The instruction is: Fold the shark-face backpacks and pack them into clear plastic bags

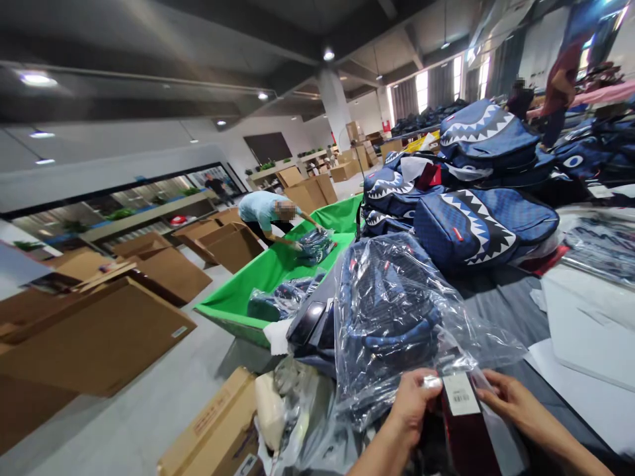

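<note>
A dark red hang tag (pixel 469 439) with a white barcode label (pixel 461 395) is between my two hands, close to me at the table's front edge. My left hand (pixel 414 400) pinches its left side, thumb and fingers pressed together. On the other side, my right hand (pixel 513 403) grips the right edge near the label. Just beyond lies a blue checked backpack (pixel 397 297) inside a clear plastic bag (pixel 476 337). The bag's loose end spreads to the right, over the tabletop and near my fingers.
Blue shark-mouth backpacks (pixel 489 228) are piled behind. A green bin (pixel 228 307) on the left holds bagged backpacks, and a person in a light blue shirt (pixel 260 208) bends over it. Cardboard boxes (pixel 114 337) stand farther left. White sheets (pixel 590 330) lie at right.
</note>
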`<state>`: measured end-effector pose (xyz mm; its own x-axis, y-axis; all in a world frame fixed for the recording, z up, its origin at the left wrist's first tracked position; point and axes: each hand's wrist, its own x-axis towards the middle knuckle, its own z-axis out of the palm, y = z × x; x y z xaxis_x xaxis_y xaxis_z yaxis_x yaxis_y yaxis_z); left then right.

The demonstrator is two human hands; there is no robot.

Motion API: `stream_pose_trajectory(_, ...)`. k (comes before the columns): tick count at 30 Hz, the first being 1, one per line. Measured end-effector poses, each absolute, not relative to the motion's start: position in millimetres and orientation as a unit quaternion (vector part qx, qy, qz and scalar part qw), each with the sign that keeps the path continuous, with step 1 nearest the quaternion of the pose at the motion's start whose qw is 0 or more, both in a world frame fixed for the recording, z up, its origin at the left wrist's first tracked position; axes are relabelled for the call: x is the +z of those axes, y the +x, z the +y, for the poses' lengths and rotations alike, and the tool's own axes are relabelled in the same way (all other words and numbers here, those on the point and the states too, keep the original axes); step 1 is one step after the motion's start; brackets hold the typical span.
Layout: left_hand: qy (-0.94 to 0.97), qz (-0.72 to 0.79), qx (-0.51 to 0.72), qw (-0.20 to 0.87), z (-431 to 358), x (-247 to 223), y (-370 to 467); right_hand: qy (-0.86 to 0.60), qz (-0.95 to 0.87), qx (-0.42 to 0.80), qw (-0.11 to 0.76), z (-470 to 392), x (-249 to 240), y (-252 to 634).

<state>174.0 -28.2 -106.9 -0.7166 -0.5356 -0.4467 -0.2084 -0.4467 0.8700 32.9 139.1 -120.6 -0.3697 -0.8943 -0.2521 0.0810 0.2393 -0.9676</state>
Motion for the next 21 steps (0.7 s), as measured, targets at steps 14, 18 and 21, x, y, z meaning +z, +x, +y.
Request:
stream_pose_trajectory(14, 0.055, -0.977, -0.208, 0.006, -19, -90, 146, -0.238, 0.829, -0.490, 0.129, 166, -158, 59)
stream_pose_trajectory(18, -0.215, -0.970, -0.110, 0.029, -28, -63, 103, -0.301, 0.841, -0.448, -0.041, 171, -157, 75)
stream_pose_trajectory(21, -0.339, -0.939, -0.017, -0.053, -29, -50, 71, -0.370, 0.831, -0.384, -0.154, 181, -159, 92)
